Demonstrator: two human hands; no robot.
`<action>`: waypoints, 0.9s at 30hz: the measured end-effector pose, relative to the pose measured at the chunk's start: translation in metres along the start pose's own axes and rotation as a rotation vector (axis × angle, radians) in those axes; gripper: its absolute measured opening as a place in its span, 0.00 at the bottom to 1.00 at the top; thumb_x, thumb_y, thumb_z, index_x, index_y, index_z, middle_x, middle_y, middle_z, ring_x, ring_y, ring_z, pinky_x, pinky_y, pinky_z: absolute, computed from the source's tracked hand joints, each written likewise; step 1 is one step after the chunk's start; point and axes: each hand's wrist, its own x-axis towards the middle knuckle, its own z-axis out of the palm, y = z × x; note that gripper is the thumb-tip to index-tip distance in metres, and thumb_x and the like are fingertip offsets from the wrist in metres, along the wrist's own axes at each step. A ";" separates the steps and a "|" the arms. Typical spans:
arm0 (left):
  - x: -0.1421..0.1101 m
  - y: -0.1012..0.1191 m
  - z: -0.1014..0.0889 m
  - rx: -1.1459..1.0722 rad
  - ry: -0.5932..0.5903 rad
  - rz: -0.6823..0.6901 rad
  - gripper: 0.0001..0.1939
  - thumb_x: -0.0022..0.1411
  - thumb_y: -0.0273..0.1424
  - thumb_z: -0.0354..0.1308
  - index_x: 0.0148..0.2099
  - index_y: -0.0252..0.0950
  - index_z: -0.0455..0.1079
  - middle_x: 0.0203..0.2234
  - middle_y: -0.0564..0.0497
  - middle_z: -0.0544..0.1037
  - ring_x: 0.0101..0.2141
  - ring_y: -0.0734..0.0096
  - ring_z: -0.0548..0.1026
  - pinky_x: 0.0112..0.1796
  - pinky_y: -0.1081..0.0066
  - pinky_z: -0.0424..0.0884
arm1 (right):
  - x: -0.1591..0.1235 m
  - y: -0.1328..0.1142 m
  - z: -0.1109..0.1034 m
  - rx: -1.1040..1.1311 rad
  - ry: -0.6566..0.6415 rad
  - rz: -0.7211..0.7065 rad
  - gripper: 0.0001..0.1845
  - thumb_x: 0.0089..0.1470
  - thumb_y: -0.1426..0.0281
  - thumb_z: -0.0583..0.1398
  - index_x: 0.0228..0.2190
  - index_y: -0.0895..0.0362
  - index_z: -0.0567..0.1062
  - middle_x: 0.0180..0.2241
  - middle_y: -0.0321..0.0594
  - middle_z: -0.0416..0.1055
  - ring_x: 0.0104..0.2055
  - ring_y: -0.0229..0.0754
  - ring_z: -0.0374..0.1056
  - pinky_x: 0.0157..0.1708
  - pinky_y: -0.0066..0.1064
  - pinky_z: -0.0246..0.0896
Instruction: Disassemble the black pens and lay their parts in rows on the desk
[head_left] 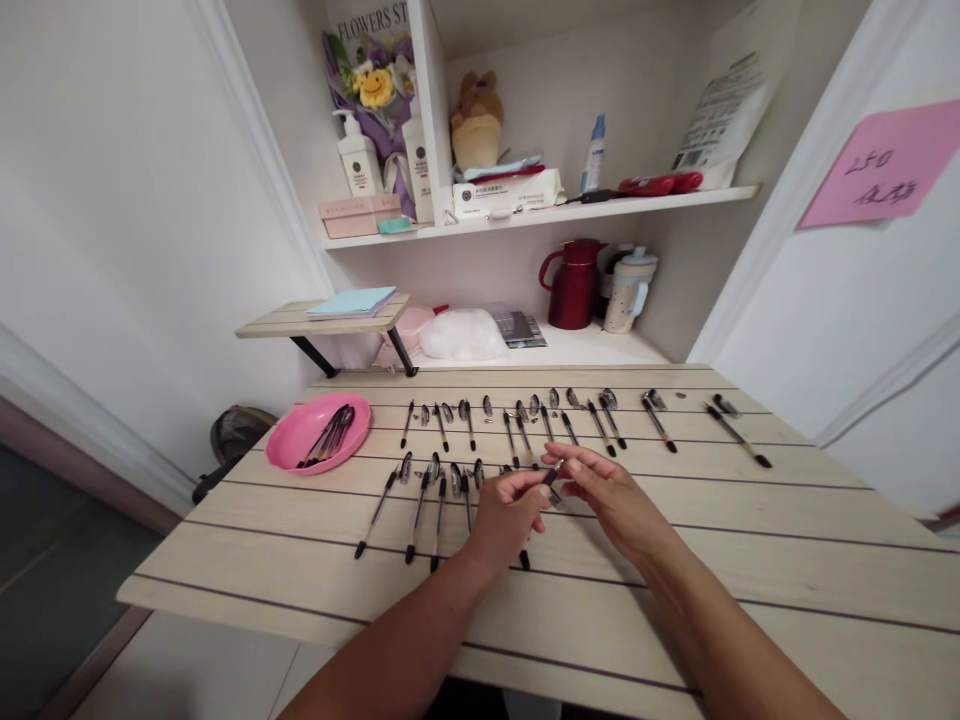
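My left hand [499, 515] is closed round a black pen [553, 475], with the dark grip end sticking out past the thumb. Most of the barrel is hidden in the fist. At the pen's silver tip, the thumb and fingers of my right hand [604, 492] come together in a pinch. Whether a small loose part sits between them is too small to tell. Near my left hand lies a front row of uncapped pens [420, 512] with small dark caps beside their upper ends. Behind both hands runs a second row of pens [600, 428], also with caps [609, 399] nearby.
A pink tray [281, 440] with several black pens [334, 432] stands on the striped wooden table [247, 560] at the left. Behind it is a small raised shelf [274, 318] bearing blue paper [352, 302]. A red jug [574, 285] and a cup [630, 290] stand at the back.
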 end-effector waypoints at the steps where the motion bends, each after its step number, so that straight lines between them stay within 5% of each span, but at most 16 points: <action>1: 0.000 0.000 0.000 -0.001 -0.003 0.001 0.16 0.50 0.35 0.54 0.41 0.34 0.72 0.23 0.52 0.71 0.16 0.81 0.64 0.15 0.80 0.55 | 0.000 0.001 -0.001 0.002 0.000 0.006 0.18 0.40 0.61 0.63 0.35 0.55 0.75 0.34 0.41 0.72 0.33 0.38 0.63 0.33 0.30 0.56; 10: -0.002 0.001 0.003 0.012 0.005 0.011 0.14 0.49 0.34 0.55 0.38 0.34 0.73 0.21 0.52 0.71 0.16 0.81 0.64 0.16 0.79 0.56 | 0.004 0.008 -0.001 -0.070 0.027 -0.071 0.11 0.39 0.62 0.64 0.20 0.57 0.72 0.19 0.35 0.66 0.23 0.34 0.58 0.25 0.28 0.54; 15: -0.003 0.004 0.003 -0.007 -0.008 0.004 0.15 0.49 0.34 0.55 0.39 0.34 0.73 0.21 0.52 0.71 0.16 0.80 0.64 0.18 0.79 0.58 | 0.000 0.002 0.002 0.049 -0.054 -0.002 0.18 0.42 0.59 0.62 0.34 0.55 0.74 0.37 0.43 0.71 0.36 0.41 0.65 0.35 0.32 0.58; 22: -0.003 0.002 0.003 0.007 -0.002 -0.001 0.14 0.49 0.34 0.55 0.39 0.34 0.73 0.21 0.53 0.71 0.16 0.81 0.64 0.18 0.79 0.58 | 0.004 0.008 -0.002 -0.028 0.019 -0.034 0.11 0.37 0.62 0.65 0.22 0.57 0.74 0.24 0.38 0.71 0.27 0.37 0.63 0.31 0.31 0.58; 27: -0.002 0.002 0.003 -0.023 -0.003 -0.019 0.15 0.49 0.34 0.55 0.39 0.34 0.73 0.21 0.52 0.72 0.16 0.81 0.64 0.17 0.79 0.57 | 0.002 0.003 0.000 0.050 -0.035 0.020 0.17 0.40 0.59 0.62 0.32 0.56 0.74 0.33 0.42 0.72 0.35 0.42 0.66 0.35 0.33 0.60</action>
